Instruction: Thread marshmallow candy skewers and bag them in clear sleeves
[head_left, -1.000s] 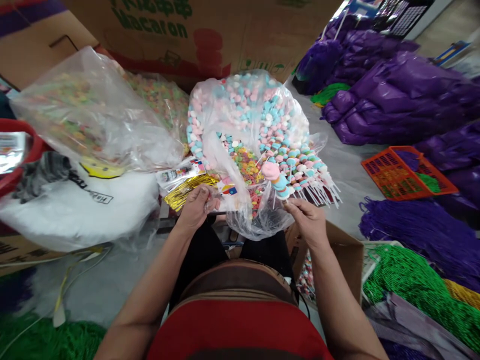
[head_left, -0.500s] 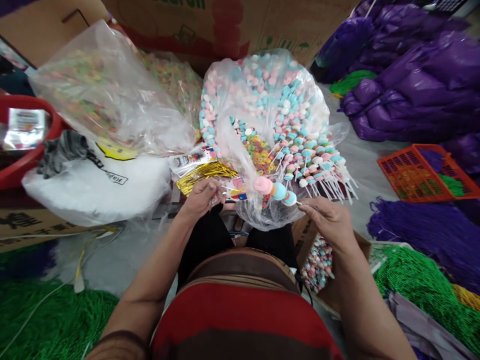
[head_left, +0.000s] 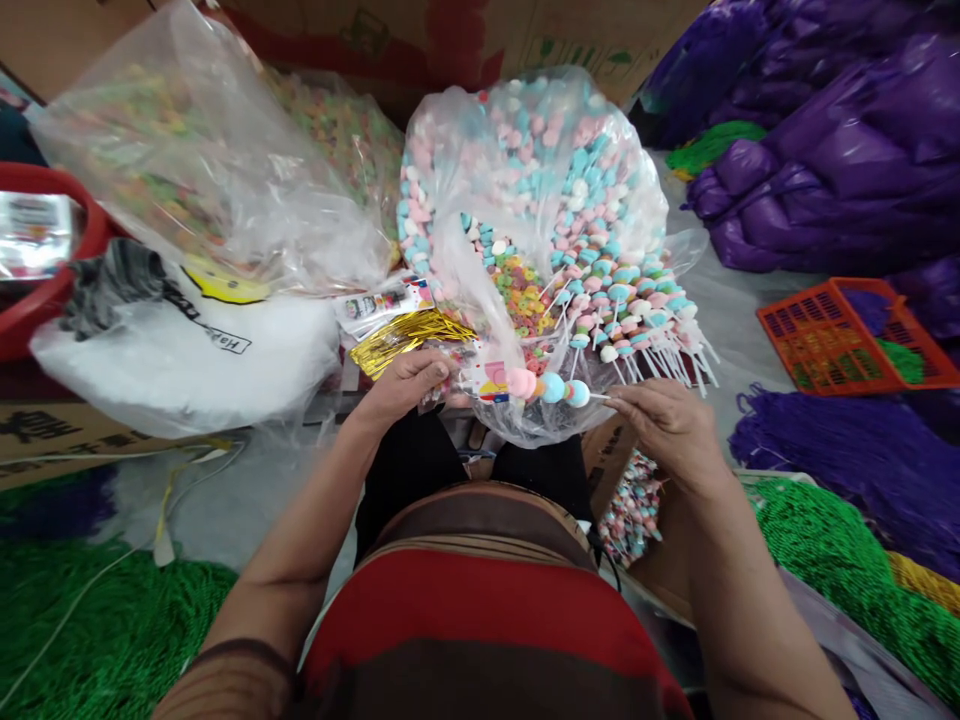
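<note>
Between finger and thumb, my right hand (head_left: 667, 425) pinches the white stick of a candy skewer (head_left: 553, 388), threaded with pink and blue marshmallows and small coloured pieces between them. The skewer lies level, its pink end pointing left. My left hand (head_left: 409, 388) is closed on a small clear printed bag (head_left: 484, 380); the pink end is at the bag's mouth, and I cannot tell how far inside. Just beyond my left hand lie gold twist ties (head_left: 401, 342) and flat printed bags (head_left: 386, 303). Several marshmallow skewers (head_left: 637, 310) are piled beyond my right hand.
A large clear bag of marshmallows (head_left: 525, 140) and gummy rings (head_left: 517, 290) stand ahead. To the left are a bag of gummies (head_left: 165, 150), a white bag (head_left: 180, 370) and a red basin (head_left: 94, 220). An orange crate (head_left: 802, 335) sits right; a carton with wrapped candy (head_left: 630, 510) is below.
The bag in my left hand has spread into view toward the skewer. The skewer has levelled out, its pink end now meeting the bag. The view has shifted slightly.
</note>
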